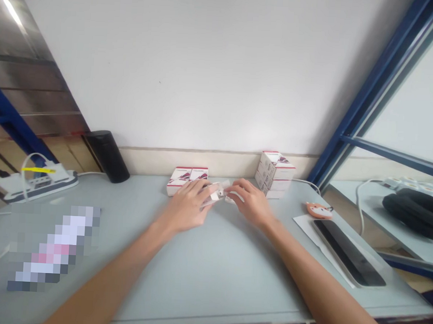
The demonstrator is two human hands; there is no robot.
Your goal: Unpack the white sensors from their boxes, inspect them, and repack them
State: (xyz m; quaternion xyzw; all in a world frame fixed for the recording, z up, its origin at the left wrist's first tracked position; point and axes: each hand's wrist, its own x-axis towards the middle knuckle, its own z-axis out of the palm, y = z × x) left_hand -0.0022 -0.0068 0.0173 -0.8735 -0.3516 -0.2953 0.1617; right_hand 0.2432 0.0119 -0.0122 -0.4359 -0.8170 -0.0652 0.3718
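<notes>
Left hand: the left hand (187,206) is curved and closed, and a transparent plastic packet (213,195) is grasped by it at the near end

Right hand: the right hand (253,203) is bent over the far end of the packet, which is pinched there by the fingers, though the exact grip is a little blurred

Packet: it is held between the two hands, over a pale grey table (210,282); a small metal part is seen inside, but its details are too blurred to be told

Ahead of the hands: two stacks of white boxes with red marks are placed against the wall, one stack (186,180) just beyond the left hand and a taller stack (274,173) just beyond the right hand

Left of the left hand: a black cylinder (107,156) is stood upright near the wall, and a white power strip (36,184) with cables is laid further along; a pixelated patch (54,248) is seen nearer the left forearm

Right of the right hand: a fox-shaped pouch (319,211) is placed near a white paper sheet (307,229), and a black tablet (349,253) is laid on this sheet
</notes>
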